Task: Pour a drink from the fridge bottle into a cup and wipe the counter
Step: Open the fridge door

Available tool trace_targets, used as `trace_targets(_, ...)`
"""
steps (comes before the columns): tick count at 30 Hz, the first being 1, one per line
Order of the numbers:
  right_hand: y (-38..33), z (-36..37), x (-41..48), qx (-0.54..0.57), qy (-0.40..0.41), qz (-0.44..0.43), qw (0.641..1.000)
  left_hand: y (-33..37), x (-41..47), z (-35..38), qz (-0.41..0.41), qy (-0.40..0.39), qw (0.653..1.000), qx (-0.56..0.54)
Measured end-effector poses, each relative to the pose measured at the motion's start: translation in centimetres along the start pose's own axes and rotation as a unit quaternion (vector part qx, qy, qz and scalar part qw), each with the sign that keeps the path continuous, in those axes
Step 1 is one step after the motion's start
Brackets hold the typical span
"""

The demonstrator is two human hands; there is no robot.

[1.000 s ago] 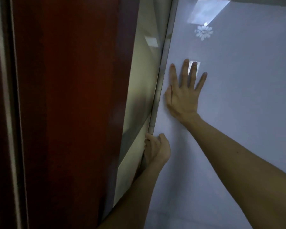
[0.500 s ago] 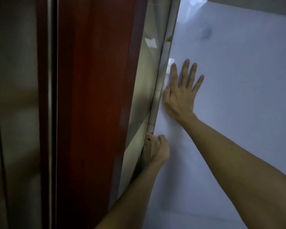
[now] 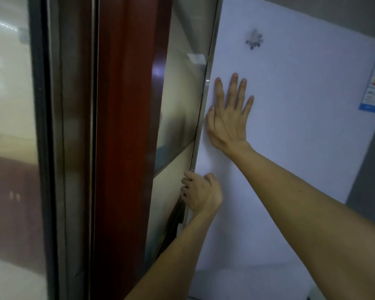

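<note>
Your left hand (image 3: 200, 194) gripped the left edge of the fridge door (image 3: 290, 159), right hand (image 3: 227, 120) flat on it, wooden frame (image 3: 126, 126) close beside.

The right hand (image 3: 230, 121) lies flat, its 4 fingers (image 3: 233, 92) straight, spread and pointing up, thumb close beside them. Its bare forearm stretches down to the right. Just below its wrist, the left hand (image 3: 201, 193) curls round the fridge door edge (image 3: 200, 131), thumb on the front.
</note>
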State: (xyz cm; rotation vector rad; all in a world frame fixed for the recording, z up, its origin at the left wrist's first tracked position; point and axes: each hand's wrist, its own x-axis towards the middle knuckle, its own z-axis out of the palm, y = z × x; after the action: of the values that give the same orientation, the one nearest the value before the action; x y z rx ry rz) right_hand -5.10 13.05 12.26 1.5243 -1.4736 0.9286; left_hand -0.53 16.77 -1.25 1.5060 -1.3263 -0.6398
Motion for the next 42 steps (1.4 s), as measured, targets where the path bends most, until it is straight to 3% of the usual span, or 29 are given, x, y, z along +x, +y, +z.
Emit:
trace_targets(8, 0.2, -9.8, -4.9, 0.116, -0.023, 0.024, 0.993, 0.6, -10.4, -2.2, 0.028, 0.027, 0.998, 0.055)
trace_targets(16, 3.0, -19.1, -9.2, 0.193, -0.02, 0.036, 0.98, 0.9, -20.0, -4.3, 0.111, -0.013, 0.991, 0.067)
trace_targets(22, 6.0, -23.6, -11.7, 0.224, 0.015, 0.046, 0.973, -0.5, -24.0, -6.2, 0.17, -0.02, 0.982, -0.086)
trace_targets(28, 8.1, -27.6, -13.5, 0.229, 0.04, 0.067, 0.97, 0.4, -27.2, -5.7, 0.203, -0.1, 0.969, -0.1)
trace_targets(33, 9.0, -30.4, -15.3, 0.227, 0.048, 0.112, 0.966, -1.4, -28.7, -4.7, 0.311, -0.125, 0.937, -0.093)
trace_targets(37, 10.7, -32.6, -16.1, 0.214, 0.064, 0.138, 0.965, -1.4, -30.9, -3.6, 0.34, -0.213, 0.901, -0.167)
trace_targets(42, 13.4, -35.2, -17.6, 0.171, 0.075, 0.176, 0.967, -0.3, -34.2, -1.9, 0.359, -0.221, 0.878, -0.227)
